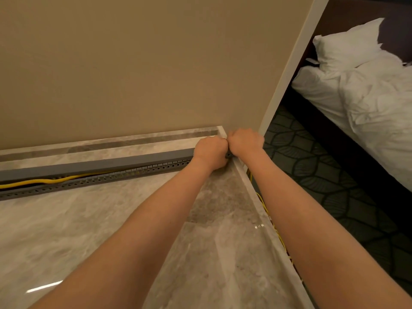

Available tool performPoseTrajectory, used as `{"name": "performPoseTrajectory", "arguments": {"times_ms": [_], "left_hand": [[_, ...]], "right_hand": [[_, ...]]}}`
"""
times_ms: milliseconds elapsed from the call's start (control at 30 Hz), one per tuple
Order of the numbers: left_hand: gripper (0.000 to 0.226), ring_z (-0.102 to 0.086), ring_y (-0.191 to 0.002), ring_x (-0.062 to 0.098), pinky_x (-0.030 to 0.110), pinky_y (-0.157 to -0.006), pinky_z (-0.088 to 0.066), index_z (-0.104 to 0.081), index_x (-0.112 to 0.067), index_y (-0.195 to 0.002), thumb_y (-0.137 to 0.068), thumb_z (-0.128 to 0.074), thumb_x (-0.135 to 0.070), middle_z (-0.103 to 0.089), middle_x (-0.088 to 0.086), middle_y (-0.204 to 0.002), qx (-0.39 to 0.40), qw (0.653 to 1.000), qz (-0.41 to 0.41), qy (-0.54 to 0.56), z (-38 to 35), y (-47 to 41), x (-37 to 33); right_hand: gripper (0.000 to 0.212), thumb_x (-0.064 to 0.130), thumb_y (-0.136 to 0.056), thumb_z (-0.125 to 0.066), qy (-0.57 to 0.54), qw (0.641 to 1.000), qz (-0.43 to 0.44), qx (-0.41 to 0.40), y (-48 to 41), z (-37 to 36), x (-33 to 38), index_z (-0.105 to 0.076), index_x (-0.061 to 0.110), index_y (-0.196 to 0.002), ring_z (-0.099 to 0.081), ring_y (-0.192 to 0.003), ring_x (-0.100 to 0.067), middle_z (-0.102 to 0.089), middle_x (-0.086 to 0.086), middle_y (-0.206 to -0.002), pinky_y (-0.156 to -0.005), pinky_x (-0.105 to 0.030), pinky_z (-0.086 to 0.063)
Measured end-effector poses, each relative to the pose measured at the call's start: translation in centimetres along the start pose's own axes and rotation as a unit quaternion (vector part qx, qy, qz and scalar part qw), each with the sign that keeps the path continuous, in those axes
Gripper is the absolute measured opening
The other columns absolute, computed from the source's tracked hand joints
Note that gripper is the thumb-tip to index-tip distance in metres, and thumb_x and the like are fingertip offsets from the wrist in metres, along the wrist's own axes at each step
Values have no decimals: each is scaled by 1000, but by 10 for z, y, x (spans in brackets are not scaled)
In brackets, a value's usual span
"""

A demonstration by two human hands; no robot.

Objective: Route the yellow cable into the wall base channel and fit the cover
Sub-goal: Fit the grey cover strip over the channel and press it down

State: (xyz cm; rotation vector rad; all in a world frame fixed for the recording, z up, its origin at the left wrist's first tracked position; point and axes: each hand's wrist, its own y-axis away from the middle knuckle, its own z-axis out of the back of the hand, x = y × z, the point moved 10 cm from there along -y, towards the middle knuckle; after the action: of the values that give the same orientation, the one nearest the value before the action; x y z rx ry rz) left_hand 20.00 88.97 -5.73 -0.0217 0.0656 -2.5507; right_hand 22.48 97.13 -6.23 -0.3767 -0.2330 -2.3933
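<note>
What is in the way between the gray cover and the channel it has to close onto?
Nothing visible. The yellow cable lies inside the channel, in the gap below the cover. The left hand and right hand hide the right end.

Beige wall (133,63) fills the top, plain, warm light on it. White trim (289,70) runs down its rt edge. Marble skirting (100,144) along the wall's foot, glossy marble floor (89,230) below w/ a glare streak btm left. Pale curb (267,228) ends the floor at rt; past it, dark leaf-pattern carpet (323,175). Far rt: bed (374,112), rumpled white sheets, pillow (347,45) vs dark headboard (396,30).
</note>
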Motion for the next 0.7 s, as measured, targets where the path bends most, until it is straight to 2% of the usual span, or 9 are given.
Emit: {"name": "performPoseTrajectory", "arguments": {"times_ms": [100, 200, 333, 467, 533, 633, 667, 700], "left_hand": [[27, -62, -103, 35, 39, -79, -49, -57, -3, -111, -88, -50, -15, -64, 16, -112, 2, 1000, -5, -17, -1, 1, -3], [28, -62, -102, 35, 38, -76, -48, -52, -1, -114, -88, -48, -10, -64, 17, -112, -2, 1000, -7, -28, -1, 2, -5], [31, -65, -95, 35, 34, -64, -41, -45, -2, -117, -86, -46, -4, -67, 15, -106, -10, 999, -12, -43, -6, 1, -7], [30, -67, -94, 33, 32, -62, -36, -44, -4, -117, -87, -45, -2, -68, 13, -106, -22, 998, -19, -56, -7, 0, -9], [30, -66, -95, 33, 32, -63, -37, -44, -4, -118, -87, -46, -3, -68, 13, -106, -16, 998, -20, -52, -9, 2, -9], [31, -65, -94, 33, 33, -65, -40, -44, -4, -118, -87, -47, -6, -67, 13, -106, -17, 999, -13, -29, -8, 1, -7], [31, -65, -95, 33, 33, -65, -40, -44, -4, -118, -87, -48, -7, -67, 13, -107, -19, 999, -10, -27, -6, 0, -6], [31, -65, -95, 34, 33, -65, -39, -45, -4, -118, -87, -48, -8, -66, 13, -107, -23, 999, -8, -28, -5, -1, -5]], "right_hand": [[47, 30, -95, -29, -39, 999, -10, 35, -2, -9, -10, -64, 3, -111, -58, -106, -35, -62, -19, -120, -76, -31, -37], [41, 28, -91, -34, -34, 998, -15, 58, -3, -12, -13, -65, 4, -104, -56, -93, -32, -64, -17, -113, -71, -29, -34], [41, 27, -94, -34, -23, 1000, -8, 14, -2, -5, -12, -66, 3, -106, -59, -106, -33, -64, -17, -115, -74, -29, -37], [43, 27, -95, -32, -39, 999, -5, 6, -1, -5, -13, -66, 4, -107, -59, -108, -34, -64, -18, -116, -75, -30, -37], [41, 26, -93, -34, -43, 998, -10, 42, 0, -8, -16, -67, 4, -100, -60, -99, -33, -65, -17, -106, -71, -29, -36], [35, 23, -89, -37, -44, 993, -14, 109, 2, -12, -12, -59, 6, -67, -57, -64, -25, -61, -10, -67, -59, -28, -37], [37, 23, -89, -36, -48, 992, -11, 116, 2, -11, -9, -55, 7, -61, -56, -59, -23, -59, -9, -61, -58, -28, -37], [38, 23, -90, -35, -55, 992, -4, 115, 0, -12, -6, -54, 6, -62, -55, -61, -24, -58, -8, -63, -59, -28, -37]]}}
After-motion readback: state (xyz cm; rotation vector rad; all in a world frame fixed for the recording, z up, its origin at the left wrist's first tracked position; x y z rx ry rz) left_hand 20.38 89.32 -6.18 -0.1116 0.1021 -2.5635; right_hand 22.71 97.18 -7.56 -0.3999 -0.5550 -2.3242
